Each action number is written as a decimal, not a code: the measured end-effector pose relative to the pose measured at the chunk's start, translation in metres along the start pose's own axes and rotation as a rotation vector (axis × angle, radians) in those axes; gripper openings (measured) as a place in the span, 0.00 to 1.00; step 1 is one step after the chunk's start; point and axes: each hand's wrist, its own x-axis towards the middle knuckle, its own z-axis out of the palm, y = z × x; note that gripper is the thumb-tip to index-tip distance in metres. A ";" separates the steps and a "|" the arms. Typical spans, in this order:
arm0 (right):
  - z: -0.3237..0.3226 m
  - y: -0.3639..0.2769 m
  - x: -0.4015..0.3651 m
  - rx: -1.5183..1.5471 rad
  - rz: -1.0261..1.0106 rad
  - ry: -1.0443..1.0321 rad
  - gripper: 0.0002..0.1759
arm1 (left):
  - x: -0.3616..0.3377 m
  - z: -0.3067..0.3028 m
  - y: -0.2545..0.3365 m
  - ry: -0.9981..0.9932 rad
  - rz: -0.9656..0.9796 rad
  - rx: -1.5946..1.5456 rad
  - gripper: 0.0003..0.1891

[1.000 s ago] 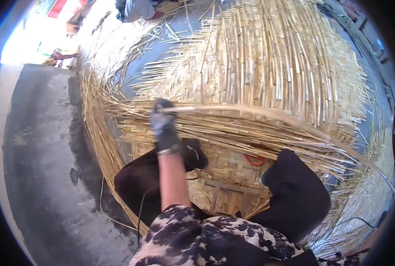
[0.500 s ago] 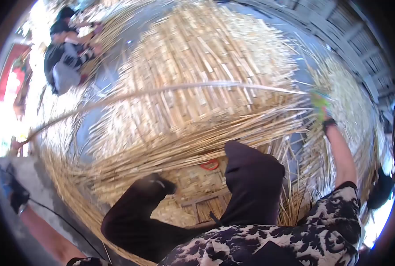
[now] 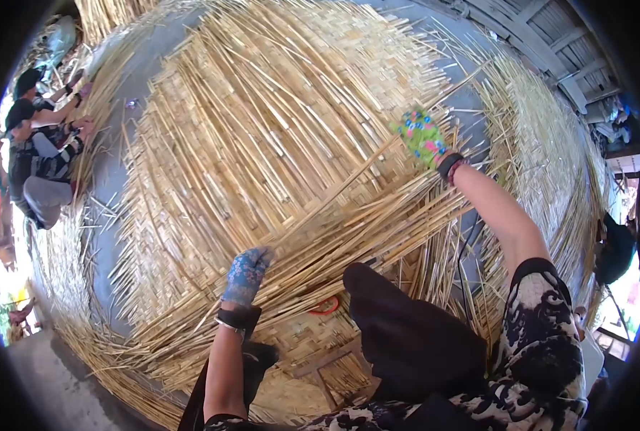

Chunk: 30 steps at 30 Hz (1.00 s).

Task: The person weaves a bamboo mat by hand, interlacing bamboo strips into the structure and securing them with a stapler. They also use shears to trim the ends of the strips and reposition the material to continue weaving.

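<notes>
I sit on a large woven bamboo mat (image 3: 277, 122) with my knees in dark trousers. My left hand (image 3: 246, 275), in a blue patterned glove, grips a long bamboo strip (image 3: 334, 197) at its near end. The strip runs diagonally up and right across the loose strips to my right hand (image 3: 421, 136), in a green patterned glove, which closes on its far end and holds it down against the weave. A thick band of loose bamboo strips (image 3: 377, 237) lies across the mat between my hands and my knees.
A red ring-shaped object (image 3: 325, 307) lies on the mat by my right knee (image 3: 399, 323). Another person (image 3: 36, 158) crouches at the mat's far left edge, hands on the strips. A wooden plank wall (image 3: 550, 36) stands at the back right. Grey floor (image 3: 47, 373) lies at the left.
The view swung from left to right and back to centre. The long strip, earlier held arched above the mat, now lies low and diagonal across the weave, with both hands in view.
</notes>
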 end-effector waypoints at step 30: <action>0.204 0.009 -0.007 -0.018 0.272 -0.776 0.13 | 0.014 0.079 -0.069 0.888 -0.467 -1.624 0.10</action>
